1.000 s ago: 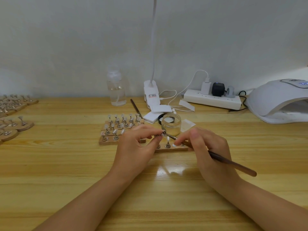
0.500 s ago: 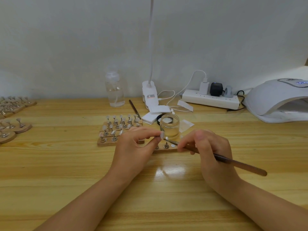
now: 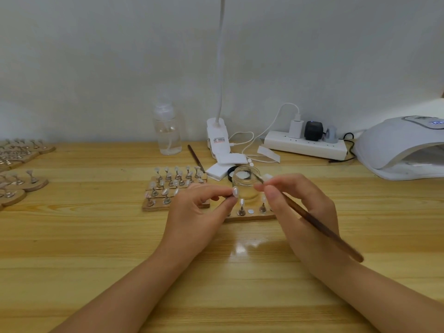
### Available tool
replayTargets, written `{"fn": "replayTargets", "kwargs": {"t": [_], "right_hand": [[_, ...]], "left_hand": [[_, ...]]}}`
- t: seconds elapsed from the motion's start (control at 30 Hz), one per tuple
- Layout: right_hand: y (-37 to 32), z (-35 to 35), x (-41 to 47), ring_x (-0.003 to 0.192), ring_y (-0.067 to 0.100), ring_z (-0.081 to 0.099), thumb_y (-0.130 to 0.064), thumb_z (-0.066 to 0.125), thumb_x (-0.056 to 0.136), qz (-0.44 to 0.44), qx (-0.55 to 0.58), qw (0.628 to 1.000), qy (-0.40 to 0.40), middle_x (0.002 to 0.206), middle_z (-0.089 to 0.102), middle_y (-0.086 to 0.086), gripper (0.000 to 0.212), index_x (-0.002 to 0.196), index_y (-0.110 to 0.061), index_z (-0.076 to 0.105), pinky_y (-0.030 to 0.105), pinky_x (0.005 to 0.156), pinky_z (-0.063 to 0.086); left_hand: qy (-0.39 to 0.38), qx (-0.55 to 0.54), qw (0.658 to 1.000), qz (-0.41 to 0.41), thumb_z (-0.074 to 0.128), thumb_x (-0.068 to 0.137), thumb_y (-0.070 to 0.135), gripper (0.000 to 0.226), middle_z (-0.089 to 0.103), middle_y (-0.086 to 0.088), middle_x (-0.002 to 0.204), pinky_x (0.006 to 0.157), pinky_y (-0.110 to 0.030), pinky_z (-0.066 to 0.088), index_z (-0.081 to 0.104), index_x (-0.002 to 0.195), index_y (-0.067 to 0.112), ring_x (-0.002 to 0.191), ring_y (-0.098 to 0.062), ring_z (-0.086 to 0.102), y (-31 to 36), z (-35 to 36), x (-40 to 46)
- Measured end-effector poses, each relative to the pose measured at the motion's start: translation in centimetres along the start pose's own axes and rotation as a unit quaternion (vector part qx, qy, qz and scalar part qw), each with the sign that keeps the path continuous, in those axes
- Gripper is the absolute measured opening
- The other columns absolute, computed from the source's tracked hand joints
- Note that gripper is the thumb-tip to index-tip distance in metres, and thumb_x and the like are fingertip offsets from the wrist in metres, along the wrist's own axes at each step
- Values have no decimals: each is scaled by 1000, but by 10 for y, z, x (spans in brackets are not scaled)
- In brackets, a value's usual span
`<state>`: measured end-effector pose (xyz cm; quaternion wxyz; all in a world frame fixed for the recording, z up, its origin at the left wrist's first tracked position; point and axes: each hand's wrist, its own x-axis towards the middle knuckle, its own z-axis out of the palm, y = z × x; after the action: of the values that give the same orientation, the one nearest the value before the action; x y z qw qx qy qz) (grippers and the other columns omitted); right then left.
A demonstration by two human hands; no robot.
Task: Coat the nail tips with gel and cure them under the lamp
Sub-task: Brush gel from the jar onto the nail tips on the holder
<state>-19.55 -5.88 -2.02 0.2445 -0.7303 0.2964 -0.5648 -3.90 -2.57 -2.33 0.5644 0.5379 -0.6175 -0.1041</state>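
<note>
Left hand point(image 3: 199, 212) pinches a nail tip point(image 3: 235, 191) just left of the gel jar point(image 3: 246, 185). Right hand point(image 3: 305, 212) grips the brush point(image 3: 312, 218), its tip at the jar's rim; curing lamp point(image 3: 403, 147) far right.

I can't read any text: the label point(image 3: 218, 146) on the lamp base at centre frame is too blurred.

Wooden table point(image 3: 72, 248): bore nail-tip stands point(image 3: 176, 186), glass jar point(image 3: 246, 186), spray bottle point(image 3: 167, 131), power strip point(image 3: 306, 146), curing lamp point(image 3: 398, 147).
</note>
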Motion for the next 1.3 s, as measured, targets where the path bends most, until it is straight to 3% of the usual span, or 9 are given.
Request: {"fn": "replayTargets", "kwargs": {"t": [0.17, 0.4, 0.6, 0.7, 0.83, 1.03, 1.17, 1.3], "right_hand": [[0, 5, 1, 93, 0, 60, -41, 70, 69, -36, -49, 997, -48, 92, 64, -18, 32, 94, -24, 61, 46, 87, 46], [4, 5, 1, 88, 10, 61, -24, 72, 69, -73, -67, 993, -57, 90, 65, -9, 25, 91, -20, 61, 44, 85, 48], [5, 4, 1, 86, 9, 61, -28, 71, 71, -58, -60, 995, -55, 88, 64, -8, 24, 91, -18, 62, 41, 83, 48], [6, 4, 3, 87, 4, 59, -35, 69, 72, -43, -51, 997, -49, 88, 62, -13, 24, 90, -21, 62, 39, 85, 47], [12, 0, 6, 89, 0, 57, -27, 68, 73, -47, -77, 995, -39, 88, 62, -17, 19, 90, -18, 63, 36, 87, 44], [23, -7, 11, 86, 0, 54, -23, 73, 76, -68, -157, 983, -68, 87, 62, -16, 18, 90, -19, 63, 22, 87, 35], [24, -6, 11, 82, 12, 60, -17, 74, 75, -77, -190, 974, -94, 84, 65, -7, 16, 87, -15, 65, 31, 84, 38], [24, -5, 11, 83, 14, 61, -19, 74, 73, -89, -209, 967, -116, 84, 65, -7, 17, 87, -16, 65, 31, 82, 37]], "left_hand": [[-17, 10, 998, 54, 75, 69, 12, 28, 65, 24, 73, 75, -18, 44, 67, 82, 35, 82, -4, 58, 2, 0, -2], [-38, 22, 997, 63, 75, 70, 14, 32, 64, 29, 74, 75, -15, 42, 64, 81, 42, 85, 0, 57, 1, 0, -2], [-56, 16, 997, 54, 66, 69, 37, 21, 64, 33, 85, 77, -15, 41, 63, 88, 45, 90, 2, 56, 3, 1, -1], [-65, 23, 997, 31, 65, 66, 43, 30, 64, 26, 93, 82, -14, 41, 61, 95, 43, 98, 4, 55, 1, 2, 0], [-78, 36, 996, -11, 75, 65, 33, 46, 61, 21, 103, 79, -6, 38, 51, 101, 48, 101, 8, 52, -4, 3, -1], [-106, 44, 993, -29, 76, 68, 26, 52, 59, 23, 95, 76, -4, 38, 46, 104, 49, 98, 13, 51, -8, 4, -1], [-126, 48, 990, -38, 74, 72, 22, 51, 60, 23, 92, 77, -6, 42, 45, 105, 49, 94, 11, 52, -12, 4, -2], [-142, 56, 988, -32, 72, 75, 16, 53, 62, 18, 93, 80, -6, 44, 45, 109, 46, 91, 10, 55, -14, 5, -2]]}}
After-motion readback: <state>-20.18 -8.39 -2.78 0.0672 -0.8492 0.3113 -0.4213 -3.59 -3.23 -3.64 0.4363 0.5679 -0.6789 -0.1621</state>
